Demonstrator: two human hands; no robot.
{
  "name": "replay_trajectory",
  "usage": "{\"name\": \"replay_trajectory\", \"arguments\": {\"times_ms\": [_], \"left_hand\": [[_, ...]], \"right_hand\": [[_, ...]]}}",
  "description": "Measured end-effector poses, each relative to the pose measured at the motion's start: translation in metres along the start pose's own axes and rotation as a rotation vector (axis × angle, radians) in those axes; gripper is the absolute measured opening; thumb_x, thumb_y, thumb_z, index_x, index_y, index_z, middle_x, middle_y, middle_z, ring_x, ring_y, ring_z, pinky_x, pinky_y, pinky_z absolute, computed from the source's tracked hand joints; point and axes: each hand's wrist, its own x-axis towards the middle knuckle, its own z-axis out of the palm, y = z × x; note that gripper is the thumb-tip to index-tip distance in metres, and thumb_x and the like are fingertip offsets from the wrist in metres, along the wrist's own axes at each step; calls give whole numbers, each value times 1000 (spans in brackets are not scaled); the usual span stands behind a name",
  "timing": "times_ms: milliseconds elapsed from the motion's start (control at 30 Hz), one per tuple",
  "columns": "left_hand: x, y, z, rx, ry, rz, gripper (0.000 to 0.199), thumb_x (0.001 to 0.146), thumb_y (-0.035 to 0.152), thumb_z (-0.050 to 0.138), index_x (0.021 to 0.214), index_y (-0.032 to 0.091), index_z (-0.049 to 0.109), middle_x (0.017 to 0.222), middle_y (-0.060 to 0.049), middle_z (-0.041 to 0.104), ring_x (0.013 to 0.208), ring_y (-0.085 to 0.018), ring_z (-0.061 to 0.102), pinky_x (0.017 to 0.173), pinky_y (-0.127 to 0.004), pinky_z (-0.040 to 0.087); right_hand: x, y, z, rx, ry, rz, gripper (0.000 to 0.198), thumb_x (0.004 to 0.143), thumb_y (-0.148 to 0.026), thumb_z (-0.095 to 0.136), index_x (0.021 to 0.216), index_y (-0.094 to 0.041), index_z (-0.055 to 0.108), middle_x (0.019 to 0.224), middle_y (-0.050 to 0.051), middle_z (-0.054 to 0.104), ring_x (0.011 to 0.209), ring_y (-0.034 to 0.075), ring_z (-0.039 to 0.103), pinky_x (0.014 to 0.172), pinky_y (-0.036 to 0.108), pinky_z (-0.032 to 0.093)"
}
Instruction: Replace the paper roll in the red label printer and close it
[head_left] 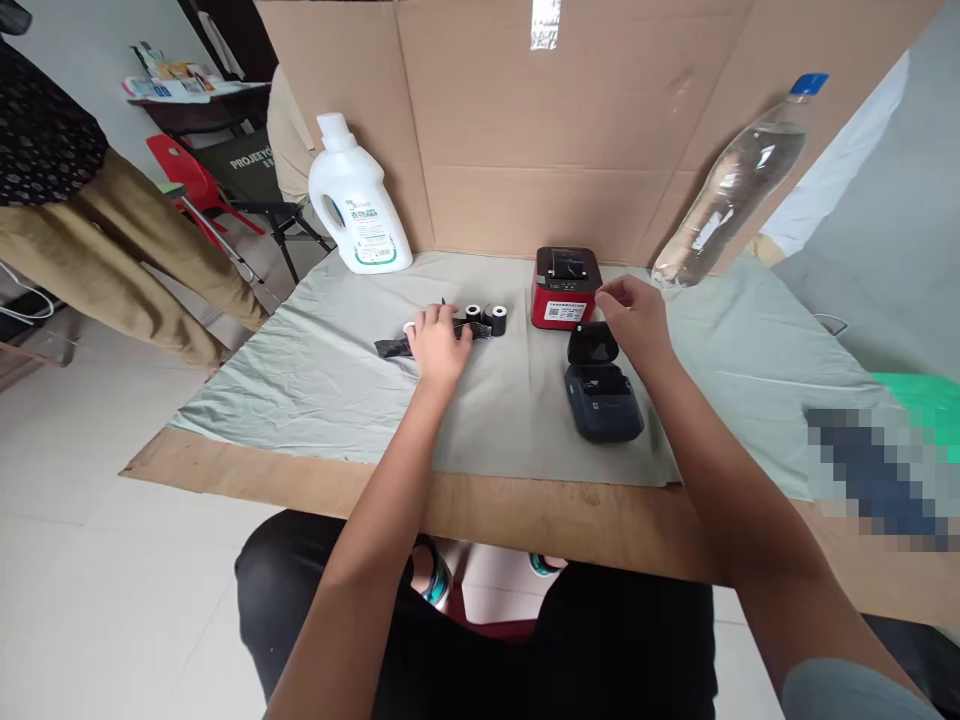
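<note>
My left hand [437, 345] lies palm down over a strip of black plastic wrapping [394, 348], fingers stretched forward. Beside its fingertips stand small black rolls with white ends [498, 320], and a bit of white shows by the thumb-far side. My right hand [637, 315] is closed in a pinch at the right edge of a red and black box-shaped printer [559, 300]; whatever is between the fingertips is too small to make out. Just below that hand sits a dark blue portable printer [606, 405] with its lid [592, 343] raised.
A white detergent bottle [364, 205] stands at the back left. At the back right, a clear bottle with a blue cap [739, 190] leans before the cardboard wall [555, 130]. A grey-green cloth [300, 370] covers the wooden table [262, 475]. Another person [112, 220] stands at the left.
</note>
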Motion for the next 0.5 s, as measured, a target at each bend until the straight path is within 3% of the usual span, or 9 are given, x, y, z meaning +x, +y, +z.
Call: {"name": "replay_trajectory", "arguments": {"times_ms": [100,233,300,400,500], "left_hand": [[23,20,6,22,-195,181,24,90,28,70,114,25,71,121,-12,72,124,-37,55,108,-55,37],[49,38,22,152,-451,228,27,85,29,76,111,24,75,108,-13,76,128,-39,50,110,-58,32],[53,41,28,159,-452,254,23,84,26,74,107,24,77,110,-13,76,129,-39,49,110,-59,31],[50,42,28,90,-353,373,22,83,19,71,104,23,75,125,-11,74,133,-39,47,112,-61,28],[42,53,14,11,-281,564,23,87,16,64,107,25,72,117,-10,75,133,-36,51,118,-63,22]], "right_hand": [[3,-2,-3,2,-4,-52,10,85,-21,58,78,-24,63,82,2,66,82,22,63,82,39,52],[2,-4,-11,31,26,-44,8,83,-23,59,76,-23,63,80,1,67,78,20,62,78,37,51],[1,-6,-15,45,27,-26,8,82,-25,59,74,-23,62,78,2,68,74,19,62,75,37,51],[-2,-10,-17,55,9,-31,10,81,-27,59,73,-23,62,78,2,70,74,19,62,74,36,51],[-7,-14,-15,70,-77,-60,10,83,-29,60,76,-23,66,81,3,72,78,20,64,75,36,52]]}}
